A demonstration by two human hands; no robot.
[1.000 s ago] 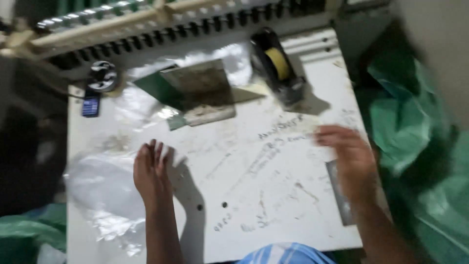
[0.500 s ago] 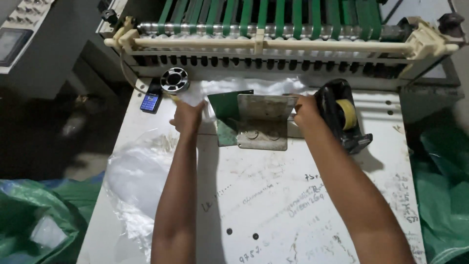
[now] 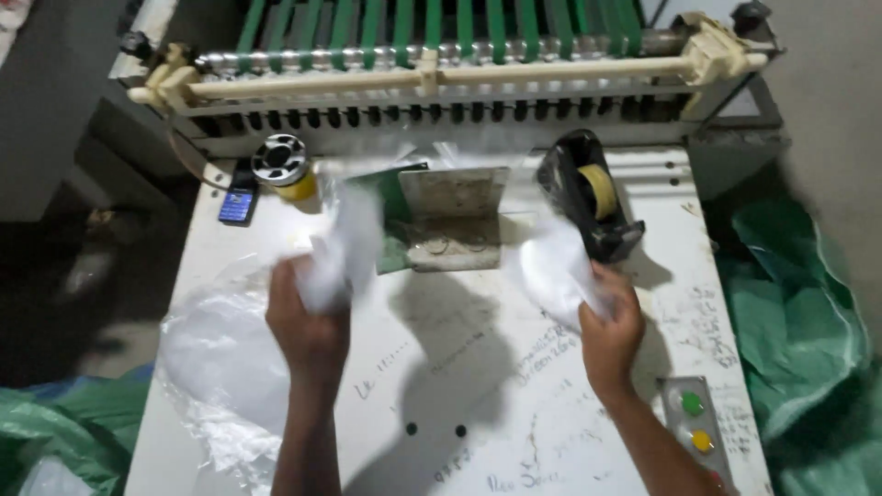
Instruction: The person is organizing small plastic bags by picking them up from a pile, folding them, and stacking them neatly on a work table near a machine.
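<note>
I am gripping a bunch of thin white plastic film in each fist, and I am reading the table from my left across to my right.

Out past my left hand [image 3: 308,321], a heap of clear bags [image 3: 216,358] is lying on the white table [image 3: 478,367], touching my wrist on its outer side. Beyond that hand, toward the machine, a small phone [image 3: 238,202] and a tape roll [image 3: 285,165] are sitting near the back edge.

My left hand is clenched around the left end of the film [image 3: 344,243]; the film is rising up and away from my knuckles, blurred with motion, so I cannot tell its exact edges.

Between my hands, farther from me, a metal bracket [image 3: 455,216] is standing against a green sheet [image 3: 395,216].

My right hand [image 3: 611,321] is clenched on the other bunch of film [image 3: 551,266], which is lying just beyond and inward of my thumb. Whether the two bunches are one piece I cannot tell. Both fists are about equally far from the bracket, so the film's long run is lying crosswise, from hand to hand.

Just beyond my right hand a black tape dispenser [image 3: 588,197] is sitting, near but not touching. Beside my right forearm, on its outer side, a button panel [image 3: 695,427] is lying on the table.
</note>
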